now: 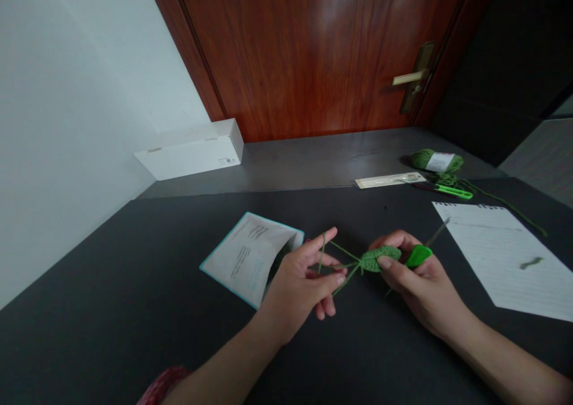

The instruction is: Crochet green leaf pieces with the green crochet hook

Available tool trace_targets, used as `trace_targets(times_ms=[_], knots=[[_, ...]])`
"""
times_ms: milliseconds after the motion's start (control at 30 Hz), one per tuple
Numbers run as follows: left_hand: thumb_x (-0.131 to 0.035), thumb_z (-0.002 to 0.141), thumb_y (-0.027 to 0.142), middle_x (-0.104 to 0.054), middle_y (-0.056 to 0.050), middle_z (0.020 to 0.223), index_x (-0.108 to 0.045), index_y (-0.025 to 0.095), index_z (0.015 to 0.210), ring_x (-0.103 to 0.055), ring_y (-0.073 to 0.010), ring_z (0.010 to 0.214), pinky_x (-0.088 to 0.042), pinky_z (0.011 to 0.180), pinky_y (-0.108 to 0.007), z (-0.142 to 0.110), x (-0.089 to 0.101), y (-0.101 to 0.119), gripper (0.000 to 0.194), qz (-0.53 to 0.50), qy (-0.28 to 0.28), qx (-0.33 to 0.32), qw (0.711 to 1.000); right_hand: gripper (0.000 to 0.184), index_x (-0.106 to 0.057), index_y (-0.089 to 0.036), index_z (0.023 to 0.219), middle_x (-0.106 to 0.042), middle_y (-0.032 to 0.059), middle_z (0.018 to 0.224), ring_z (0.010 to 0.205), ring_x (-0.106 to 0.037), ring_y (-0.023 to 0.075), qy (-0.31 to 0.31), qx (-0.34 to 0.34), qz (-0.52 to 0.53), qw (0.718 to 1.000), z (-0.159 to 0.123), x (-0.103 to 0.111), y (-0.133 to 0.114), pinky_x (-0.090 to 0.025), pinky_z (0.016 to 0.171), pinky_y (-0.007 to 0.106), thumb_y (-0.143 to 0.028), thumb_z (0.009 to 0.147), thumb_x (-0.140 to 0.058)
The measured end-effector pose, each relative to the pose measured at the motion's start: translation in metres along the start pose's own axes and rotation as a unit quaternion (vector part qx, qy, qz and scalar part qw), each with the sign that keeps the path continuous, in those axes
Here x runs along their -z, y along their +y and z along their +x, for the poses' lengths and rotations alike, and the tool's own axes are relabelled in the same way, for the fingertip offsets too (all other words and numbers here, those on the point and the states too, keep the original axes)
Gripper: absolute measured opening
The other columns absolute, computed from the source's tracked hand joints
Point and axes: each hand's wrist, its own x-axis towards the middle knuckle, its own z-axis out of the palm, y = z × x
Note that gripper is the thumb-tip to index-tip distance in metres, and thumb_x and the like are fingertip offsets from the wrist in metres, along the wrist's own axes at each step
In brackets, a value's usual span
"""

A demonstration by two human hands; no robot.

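Green yarn (344, 250) is looped round the raised index finger of my left hand (295, 285), and its strands run across the other fingers. My right hand (418, 279) pinches a small crocheted green leaf (369, 260) between thumb and fingers. The strands meet at the leaf's left tip, stretched between the two hands. Also in my right hand is a crochet hook with a bright green handle (418, 255); its grey shaft points up and to the right, away from the leaf.
Behind my left hand lies an open white pouch (242, 255) with blue edges. Lined paper (505, 255) with a yarn scrap is at right. Farther back are a yarn ball (430, 159), green-handled scissors or cutter (454, 191), a flat packet (389, 180) and a white box (192, 154).
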Motion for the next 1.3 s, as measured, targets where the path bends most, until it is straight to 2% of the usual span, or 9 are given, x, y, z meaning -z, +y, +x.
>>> trace_targets(times_ms=[233,333,500,633,767,900,1067,1167,1300], knots=[[-0.065,0.080,0.020,-0.069,0.003,0.093,-0.037,0.036,0.145,-0.044,-0.0003,0.036,-0.034,0.031,-0.012,-0.001,-0.004,-0.004,0.072,0.118,0.024,-0.020,0.993,0.014,-0.060,-0.023,0.084,-0.059,0.0004,0.087,0.075,-0.052,0.0152,-0.016,-0.003,-0.017,1.000,0.000,-0.001,0.001,-0.040,0.066,0.026,-0.032,0.085,-0.070],[-0.063,0.083,0.018,-0.071,0.005,0.087,-0.044,0.036,0.141,-0.047,-0.0030,0.042,-0.042,0.039,-0.014,-0.004,-0.002,-0.004,0.064,0.210,0.079,-0.104,0.969,0.014,-0.060,-0.022,0.084,-0.059,-0.0001,0.086,0.075,-0.051,0.0141,-0.006,-0.005,-0.024,1.000,0.000,-0.002,0.000,-0.040,0.067,0.025,-0.032,0.085,-0.070],[-0.057,0.087,0.007,-0.074,-0.001,0.092,-0.057,0.024,0.131,-0.067,-0.0111,0.079,-0.055,0.076,-0.021,-0.009,0.004,-0.010,0.048,0.390,0.203,-0.360,0.823,0.021,-0.054,-0.021,0.078,-0.050,-0.0048,0.071,0.057,-0.038,0.0082,-0.001,-0.037,-0.017,0.999,-0.002,-0.013,0.001,-0.031,0.051,0.020,-0.033,0.086,-0.069],[-0.052,0.092,0.009,-0.073,-0.002,0.088,-0.059,0.019,0.128,-0.067,-0.0100,0.073,-0.055,0.070,-0.019,-0.008,0.007,-0.011,0.038,0.451,0.213,-0.449,0.742,0.024,-0.053,-0.020,0.075,-0.030,-0.0107,0.052,0.043,-0.019,0.0061,-0.041,-0.100,-0.008,0.994,-0.004,-0.021,0.001,-0.017,0.039,0.020,-0.038,0.087,-0.065],[-0.055,0.089,0.006,-0.073,-0.001,0.091,-0.057,0.019,0.128,-0.068,-0.0096,0.081,-0.054,0.073,-0.018,-0.005,0.010,-0.007,0.041,0.442,0.182,-0.431,0.766,0.020,-0.062,-0.020,0.085,-0.051,-0.0055,0.059,0.047,-0.040,0.0071,-0.039,-0.101,-0.030,0.994,0.000,-0.015,-0.008,-0.031,0.042,0.019,-0.039,0.083,-0.069],[-0.055,0.091,0.009,-0.073,-0.002,0.095,-0.058,0.019,0.128,-0.069,-0.0105,0.083,-0.054,0.076,-0.019,-0.003,0.011,-0.006,0.039,0.448,0.165,-0.431,0.766,0.033,-0.068,-0.025,0.105,-0.069,0.0033,0.104,0.099,-0.061,0.0179,-0.001,-0.051,-0.073,0.996,0.004,-0.007,-0.018,-0.046,0.081,0.024,-0.041,0.077,-0.075],[-0.052,0.092,0.011,-0.074,-0.005,0.096,-0.060,0.018,0.126,-0.069,-0.0118,0.086,-0.054,0.080,-0.021,-0.004,0.007,-0.009,0.035,0.436,0.130,-0.435,0.777,0.018,-0.077,-0.021,0.078,-0.070,0.0024,0.076,0.072,-0.061,0.0163,-0.034,-0.064,-0.110,0.991,0.003,-0.013,-0.021,-0.046,0.067,0.026,-0.032,0.067,-0.084],[-0.058,0.086,0.007,-0.073,-0.002,0.095,-0.064,0.022,0.123,-0.067,-0.0122,0.085,-0.053,0.079,-0.023,-0.004,0.004,-0.007,0.040,0.351,0.118,-0.372,0.851,0.015,-0.077,-0.019,0.073,-0.064,0.0002,0.062,0.057,-0.053,0.0121,-0.051,-0.082,-0.099,0.990,0.002,-0.016,-0.019,-0.042,0.055,0.024,-0.033,0.070,-0.081],[-0.070,0.080,0.019,-0.066,0.001,0.095,-0.069,0.030,0.116,-0.050,-0.0036,0.052,-0.042,0.046,-0.018,-0.004,0.004,-0.002,0.038,0.118,0.110,-0.181,0.970,0.017,-0.077,-0.020,0.078,-0.062,-0.0012,0.062,0.056,-0.050,0.0093,-0.040,-0.095,-0.063,0.993,0.003,-0.013,-0.017,-0.040,0.053,0.021,-0.034,0.070,-0.082]])
